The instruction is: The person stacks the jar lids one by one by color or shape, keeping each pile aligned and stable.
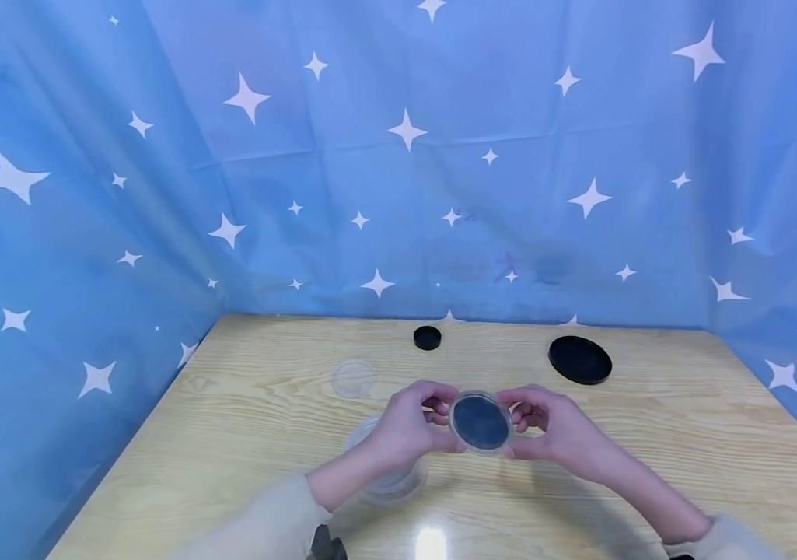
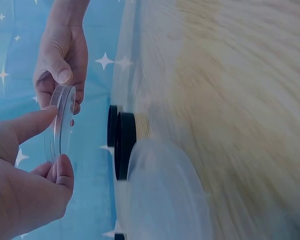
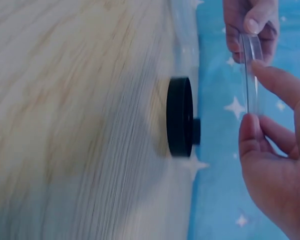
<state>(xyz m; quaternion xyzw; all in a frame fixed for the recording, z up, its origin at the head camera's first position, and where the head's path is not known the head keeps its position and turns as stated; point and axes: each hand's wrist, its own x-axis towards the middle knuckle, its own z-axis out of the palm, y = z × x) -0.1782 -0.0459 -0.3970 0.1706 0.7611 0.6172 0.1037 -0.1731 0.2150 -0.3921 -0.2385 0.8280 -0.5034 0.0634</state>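
A clear round petri dish (image 1: 481,421), dark across its middle in the head view, is held up over the table between both hands. My left hand (image 1: 414,424) pinches its left edge between thumb and fingers. On the opposite edge, my right hand (image 1: 557,432) grips it the same way. Both wrist views show the dish (image 2: 63,122) nearly edge-on, with a transparent rim. Under the left forearm lies a larger clear dish (image 1: 393,488), partly hidden by that arm.
At the back of the wooden table (image 1: 265,412) sit a small black round dish (image 1: 428,337) and a larger black one (image 1: 580,360) farther right. A thin clear disc (image 1: 352,378) lies left of the hands. A blue star-patterned curtain (image 1: 370,171) stands behind.
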